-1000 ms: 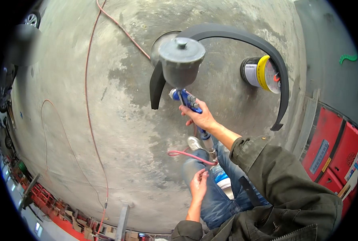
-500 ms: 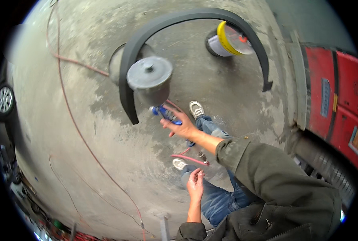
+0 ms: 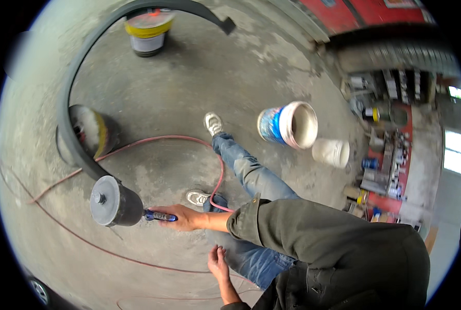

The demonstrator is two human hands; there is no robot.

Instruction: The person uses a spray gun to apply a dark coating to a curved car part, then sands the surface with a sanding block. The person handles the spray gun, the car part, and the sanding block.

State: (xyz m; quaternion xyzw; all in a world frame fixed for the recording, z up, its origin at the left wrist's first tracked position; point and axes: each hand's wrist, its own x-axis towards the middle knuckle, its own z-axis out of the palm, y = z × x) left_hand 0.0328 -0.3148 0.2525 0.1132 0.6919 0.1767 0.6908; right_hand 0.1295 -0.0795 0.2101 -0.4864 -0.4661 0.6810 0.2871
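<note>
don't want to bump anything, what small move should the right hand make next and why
I'd probably ease the spray gun slightly away from the curved dark strip. The right hand grips the gun, and its grey cup overlaps the strip's lower end in this view; I can't tell whether they touch, so a little clearance seems wise.

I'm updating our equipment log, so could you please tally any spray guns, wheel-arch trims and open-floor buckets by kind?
Spray gun: 1
Wheel-arch trim: 1
Yellow-banded buckets: 2
Blue-and-white bucket: 1
White bucket: 1
Total: 6
</note>
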